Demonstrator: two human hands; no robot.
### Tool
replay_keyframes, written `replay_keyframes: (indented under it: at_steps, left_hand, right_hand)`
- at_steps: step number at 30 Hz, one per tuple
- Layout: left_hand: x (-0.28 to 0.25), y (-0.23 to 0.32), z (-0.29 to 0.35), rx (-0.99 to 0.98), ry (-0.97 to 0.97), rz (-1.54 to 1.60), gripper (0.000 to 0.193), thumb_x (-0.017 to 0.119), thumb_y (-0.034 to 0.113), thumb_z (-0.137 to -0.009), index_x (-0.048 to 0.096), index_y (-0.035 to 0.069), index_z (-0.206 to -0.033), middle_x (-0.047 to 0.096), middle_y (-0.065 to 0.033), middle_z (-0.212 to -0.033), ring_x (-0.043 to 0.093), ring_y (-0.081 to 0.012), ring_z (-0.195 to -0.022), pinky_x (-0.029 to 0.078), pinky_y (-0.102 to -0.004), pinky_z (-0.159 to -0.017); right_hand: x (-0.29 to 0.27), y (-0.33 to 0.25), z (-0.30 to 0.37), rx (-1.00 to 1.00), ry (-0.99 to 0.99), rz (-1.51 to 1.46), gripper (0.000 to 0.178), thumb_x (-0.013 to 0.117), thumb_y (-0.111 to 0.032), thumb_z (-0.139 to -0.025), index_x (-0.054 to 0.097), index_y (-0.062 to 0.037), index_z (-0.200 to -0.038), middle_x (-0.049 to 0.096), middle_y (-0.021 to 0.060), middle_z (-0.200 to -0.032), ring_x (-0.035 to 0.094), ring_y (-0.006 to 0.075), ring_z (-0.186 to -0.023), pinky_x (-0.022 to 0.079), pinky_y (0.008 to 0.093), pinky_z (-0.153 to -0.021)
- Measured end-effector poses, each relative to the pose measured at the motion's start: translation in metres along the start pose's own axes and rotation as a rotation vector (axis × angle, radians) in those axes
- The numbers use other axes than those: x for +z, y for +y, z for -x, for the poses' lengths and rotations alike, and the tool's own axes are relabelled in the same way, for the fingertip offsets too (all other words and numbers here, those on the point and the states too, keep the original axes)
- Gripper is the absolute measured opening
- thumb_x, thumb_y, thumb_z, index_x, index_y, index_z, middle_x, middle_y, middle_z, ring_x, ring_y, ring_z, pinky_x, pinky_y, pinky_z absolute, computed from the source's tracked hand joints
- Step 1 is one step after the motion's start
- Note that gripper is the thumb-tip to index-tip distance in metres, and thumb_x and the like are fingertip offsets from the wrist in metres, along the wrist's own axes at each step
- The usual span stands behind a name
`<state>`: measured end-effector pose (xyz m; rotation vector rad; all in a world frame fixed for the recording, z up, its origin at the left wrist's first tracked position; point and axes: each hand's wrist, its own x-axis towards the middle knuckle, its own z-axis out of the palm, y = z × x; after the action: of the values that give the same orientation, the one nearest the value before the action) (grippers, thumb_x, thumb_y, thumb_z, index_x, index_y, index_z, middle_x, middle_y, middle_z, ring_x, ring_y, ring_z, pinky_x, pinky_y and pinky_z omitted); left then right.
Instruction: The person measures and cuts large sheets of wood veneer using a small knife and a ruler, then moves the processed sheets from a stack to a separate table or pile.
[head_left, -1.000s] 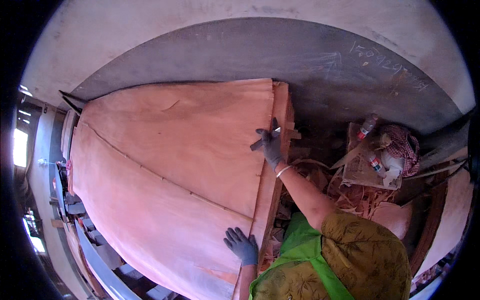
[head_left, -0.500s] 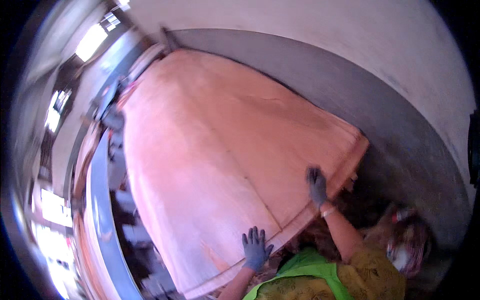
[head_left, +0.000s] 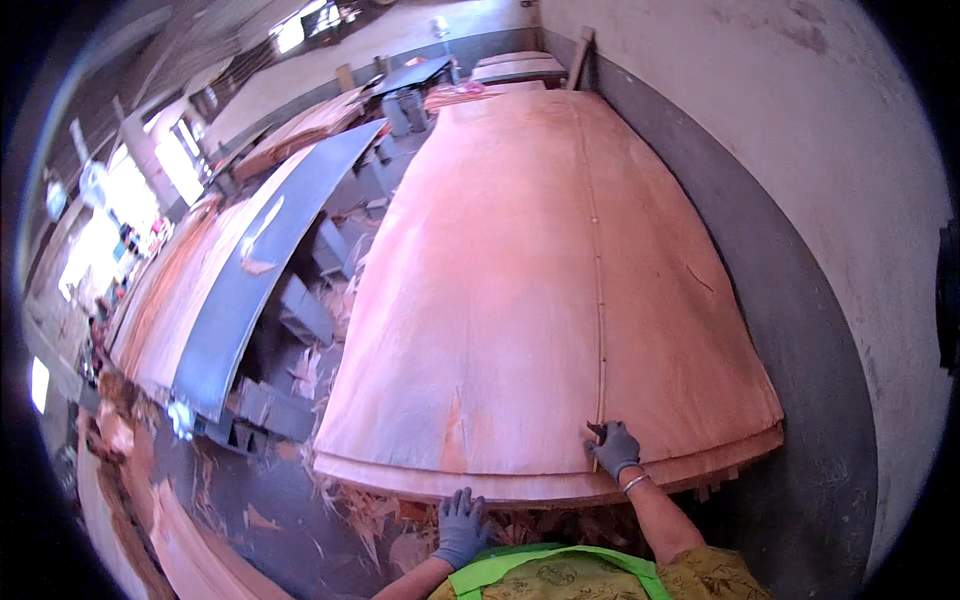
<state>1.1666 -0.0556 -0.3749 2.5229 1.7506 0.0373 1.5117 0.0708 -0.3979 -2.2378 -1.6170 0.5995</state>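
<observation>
Wall (head_left: 775, 130) flanks wood sheet (head_left: 480, 300). Left hand (head_left: 461, 527): fingers apart, near edge. Right hand (head_left: 617, 449): grip clamped on dark object (head_left: 597, 432), seemingly tool, by rod (head_left: 600, 330).

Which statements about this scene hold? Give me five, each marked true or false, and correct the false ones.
1. The left hand is gloved. True.
2. The right hand is at the near part of a thin stick on the wood sheet. True.
3. The thin stick lies crosswise. False: it runs lengthwise.
4. Both wrists are bare. False: a pale bracelet circles the right one.
5. A blue-grey board lies left of the wood sheet. True.
</observation>
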Motion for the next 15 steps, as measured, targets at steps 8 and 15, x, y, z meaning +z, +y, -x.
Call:
replay_keyframes:
  at_steps: [8, 15]
  left_hand:
    - [-0.004, -0.069, 0.073, -0.139, 0.12, 0.133, 0.05, 0.057, 0.034, -0.08, 0.051, 0.01, -0.123, 0.039, -0.0203, -0.136, 0.035, -0.0353, -0.127, 0.023, -0.0525, -0.105]
    - [0.045, -0.159, 0.197, -0.416, 0.223, 0.31, 0.047, 0.055, 0.036, -0.082, 0.051, 0.011, -0.122, 0.041, -0.0187, -0.135, 0.038, -0.0384, -0.124, 0.031, -0.0518, -0.099]
  right_hand:
    - [0.019, -0.002, 0.002, 0.091, 0.272, -0.415, 0.035, 0.057, -0.021, -0.084, 0.06, 0.0059, -0.106, 0.062, 0.0263, -0.103, 0.061, 0.0383, -0.093, 0.048, 0.0434, -0.076]
    - [0.066, -0.068, 0.151, -0.008, 0.182, -0.377, 0.03, 0.058, -0.009, -0.083, 0.057, 0.006, -0.109, 0.065, 0.0147, -0.09, 0.059, 0.0209, -0.081, 0.047, 0.034, -0.072]
